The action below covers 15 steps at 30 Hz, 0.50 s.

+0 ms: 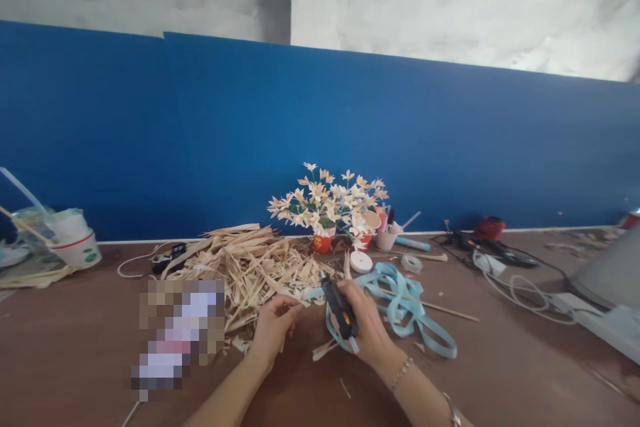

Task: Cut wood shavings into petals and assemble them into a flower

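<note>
My right hand (364, 321) is wrapped round a black glue gun (340, 308) with a pale glue stick at its rear end; its nozzle points away from me. To its left, my left hand (274, 327) has thumb and fingertips pinched together, and whatever small thing they hold cannot be made out. Light blue ribbon (403, 310) lies in loops to the right of the glue gun and partly beneath it. Behind my hands is a heap of dried husk strips (255, 267). Cream flowers (327, 200) stand in red cups (323, 242) behind the heap.
A pixelated patch (180, 337) covers something at left. White cups (77, 247) stand far left. White ribbon roll (361, 261), clear tape roll (411, 263) and thin stick (440, 309) lie right of centre. Cables (520, 297) and a white power strip (600, 327) occupy the right; a blue partition (320, 113) rises behind.
</note>
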Each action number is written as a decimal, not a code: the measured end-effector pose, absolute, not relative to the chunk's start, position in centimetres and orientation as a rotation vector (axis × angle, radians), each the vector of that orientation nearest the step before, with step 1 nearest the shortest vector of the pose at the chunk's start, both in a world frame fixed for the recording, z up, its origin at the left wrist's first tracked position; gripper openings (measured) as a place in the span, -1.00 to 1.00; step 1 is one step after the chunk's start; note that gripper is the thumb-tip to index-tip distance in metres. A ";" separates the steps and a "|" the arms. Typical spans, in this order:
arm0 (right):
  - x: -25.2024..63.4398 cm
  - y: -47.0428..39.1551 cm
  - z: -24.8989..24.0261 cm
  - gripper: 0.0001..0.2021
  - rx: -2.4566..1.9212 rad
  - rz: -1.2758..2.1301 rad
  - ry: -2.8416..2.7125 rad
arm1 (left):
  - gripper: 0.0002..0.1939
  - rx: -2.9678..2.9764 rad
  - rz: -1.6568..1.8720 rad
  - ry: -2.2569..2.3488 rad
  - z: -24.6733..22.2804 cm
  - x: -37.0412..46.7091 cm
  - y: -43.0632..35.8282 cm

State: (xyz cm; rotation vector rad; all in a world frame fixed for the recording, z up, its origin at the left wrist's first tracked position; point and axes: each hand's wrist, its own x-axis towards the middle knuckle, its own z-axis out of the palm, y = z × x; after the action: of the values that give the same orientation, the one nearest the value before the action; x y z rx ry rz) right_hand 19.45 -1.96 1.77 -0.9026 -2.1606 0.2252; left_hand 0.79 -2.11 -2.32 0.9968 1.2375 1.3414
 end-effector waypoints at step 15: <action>38.1 -2.8 0.6 -0.82 -2.257 -0.043 -1.801 | -0.68 0.985 1.373 1.297 -2.9 0.3 -1.9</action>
State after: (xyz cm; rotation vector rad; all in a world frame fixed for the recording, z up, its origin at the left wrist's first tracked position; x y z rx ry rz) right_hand 38.07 -2.83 0.56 -2.2571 -1.8007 -0.0433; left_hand 0.29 -1.91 -2.90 0.9853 1.2967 1.3731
